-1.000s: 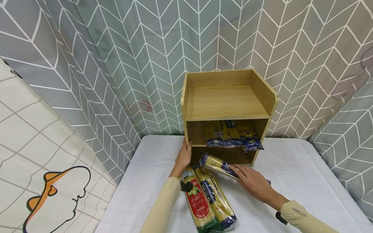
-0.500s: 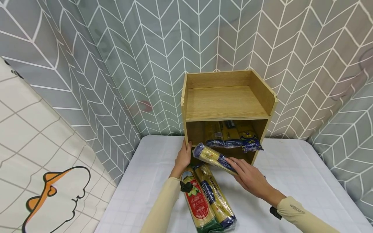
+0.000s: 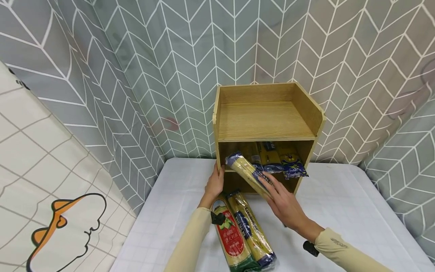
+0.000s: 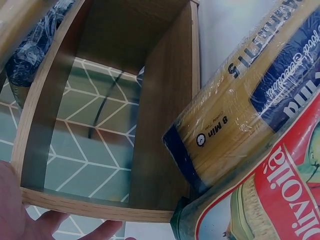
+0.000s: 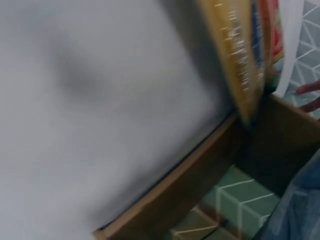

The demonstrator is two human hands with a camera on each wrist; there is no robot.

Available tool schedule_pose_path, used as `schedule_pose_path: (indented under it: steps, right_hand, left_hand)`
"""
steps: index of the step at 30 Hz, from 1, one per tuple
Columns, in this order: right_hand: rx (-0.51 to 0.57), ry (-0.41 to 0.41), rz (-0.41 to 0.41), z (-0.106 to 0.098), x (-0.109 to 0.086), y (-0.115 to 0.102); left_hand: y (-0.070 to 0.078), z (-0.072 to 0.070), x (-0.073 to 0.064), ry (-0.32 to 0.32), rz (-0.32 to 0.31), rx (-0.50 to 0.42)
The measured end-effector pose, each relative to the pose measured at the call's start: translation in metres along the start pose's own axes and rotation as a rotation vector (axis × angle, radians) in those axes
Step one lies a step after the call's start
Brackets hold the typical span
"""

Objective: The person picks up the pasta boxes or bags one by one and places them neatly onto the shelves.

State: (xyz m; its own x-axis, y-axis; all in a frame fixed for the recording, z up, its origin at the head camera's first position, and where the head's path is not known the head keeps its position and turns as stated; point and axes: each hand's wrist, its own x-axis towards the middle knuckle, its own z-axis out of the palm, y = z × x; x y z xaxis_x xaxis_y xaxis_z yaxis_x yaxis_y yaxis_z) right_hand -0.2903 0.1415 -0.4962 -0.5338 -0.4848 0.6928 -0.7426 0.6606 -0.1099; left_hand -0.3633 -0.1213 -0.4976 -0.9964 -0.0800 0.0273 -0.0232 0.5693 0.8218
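My right hand (image 3: 285, 204) grips a clear-wrapped packet of spaghetti (image 3: 242, 168) with blue ends, raised and tilted. Its far end overlaps the left part of the middle compartment of a small wooden shelf (image 3: 266, 121). With my left hand (image 3: 214, 183) I hold the shelf's left side panel by its front edge; in the left wrist view, fingers (image 4: 102, 231) show along that wood. Inside the middle compartment lie several pasta packets (image 3: 270, 158), the rightmost one (image 3: 292, 166) jutting over the front edge. In the right wrist view, blurred blue wrapping (image 5: 295, 210) fills the lower right corner.
On the white-covered table (image 3: 183, 189), before the shelf, lie a red-and-green pasta packet (image 3: 232, 236) and a blue-and-yellow spaghetti packet (image 3: 253, 230), side by side. A chevron-patterned curtain (image 3: 190, 75) hangs close behind the shelf.
My right hand has lifted the spaghetti packet from low in front of the shelf up to the middle compartment, tilting it more steeply. The left hand has stayed on the side panel.
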Motion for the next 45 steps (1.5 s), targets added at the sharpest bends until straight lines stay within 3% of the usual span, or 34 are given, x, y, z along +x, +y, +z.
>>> schedule_pose_path:
  steps: [11,19,27,35,45]
  right_hand:
    - [-0.046,0.046,0.113,0.008,0.042,-0.03]
    - [-0.045,-0.027,0.223,0.013,0.064,-0.043]
    - [-0.073,-0.188,0.323,0.016,0.078,-0.051]
    - [-0.129,-0.308,0.316,0.02,0.104,-0.064]
    - [-0.208,-0.392,0.301,0.029,0.134,-0.065]
  left_hand:
    - [0.003,0.0,0.0,-0.014,0.001,-0.001]
    - [0.004,0.003,-0.001,-0.03,-0.009,-0.002]
    - [0.004,0.005,-0.002,-0.012,-0.011,-0.003]
    - [-0.002,0.003,-0.001,0.013,-0.007,-0.002]
    - [-0.002,0.004,0.0,0.02,-0.002,0.009]
